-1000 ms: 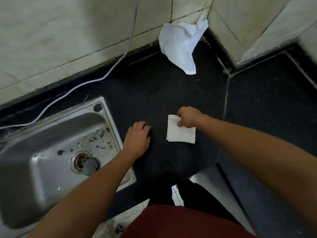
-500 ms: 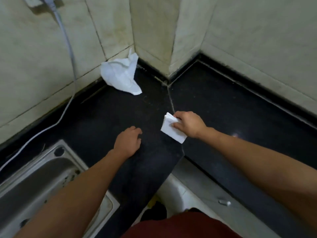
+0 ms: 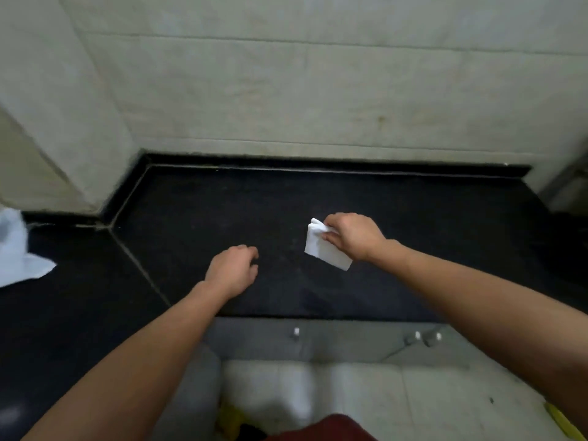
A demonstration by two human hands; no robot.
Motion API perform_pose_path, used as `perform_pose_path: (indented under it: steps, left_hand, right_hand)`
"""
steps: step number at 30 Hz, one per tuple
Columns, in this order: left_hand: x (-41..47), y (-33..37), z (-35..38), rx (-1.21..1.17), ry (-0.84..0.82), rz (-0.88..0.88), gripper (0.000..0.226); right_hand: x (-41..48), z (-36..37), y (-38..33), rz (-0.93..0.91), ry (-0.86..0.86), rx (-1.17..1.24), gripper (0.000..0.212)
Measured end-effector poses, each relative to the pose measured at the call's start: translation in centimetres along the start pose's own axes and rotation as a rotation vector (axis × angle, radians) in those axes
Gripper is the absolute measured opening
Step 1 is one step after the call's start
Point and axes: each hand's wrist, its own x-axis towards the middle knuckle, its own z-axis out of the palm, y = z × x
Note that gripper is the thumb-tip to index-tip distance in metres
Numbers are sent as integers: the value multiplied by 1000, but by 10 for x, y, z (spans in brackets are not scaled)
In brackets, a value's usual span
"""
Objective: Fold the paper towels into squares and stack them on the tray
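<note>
**Folded towel held over a black counter**

A folded paper towel (image 3: 324, 251) is pinched in the right hand (image 3: 354, 238) over the black stone counter (image 3: 222, 205), which is backed by a pale tiled wall (image 3: 318, 90). The left hand (image 3: 234, 270) is loosely curled and holds nothing. A crumpled white sheet (image 3: 16, 253) is seen at far left.

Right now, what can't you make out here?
Tray: nowhere in the head view.
Loose paper towel: cut off by the left edge.
Folded paper towel: grip of right hand hides its right side; layers too blurred to count.
Left hand: fingertips curl under; contact with counter unclear.
</note>
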Motion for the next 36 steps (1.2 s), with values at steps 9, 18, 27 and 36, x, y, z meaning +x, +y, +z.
perform_pose_path:
  steps: [9, 18, 27, 36]
  left_hand:
    - [61, 279, 34, 75, -98, 510, 24]
    - [137, 518, 80, 140, -167, 903, 28]
    - [187, 745, 106, 95, -200, 1189, 26]
    - [178, 909, 103, -52, -107, 1388, 17]
  right_hand:
    - [-202, -41, 212, 477, 75, -32, 21]
    - [-350, -52, 378, 848, 134, 15, 24]
    - [-455, -96, 500, 1119, 223, 5, 16]
    - [-540, -157, 601, 1180, 316, -25, 18]
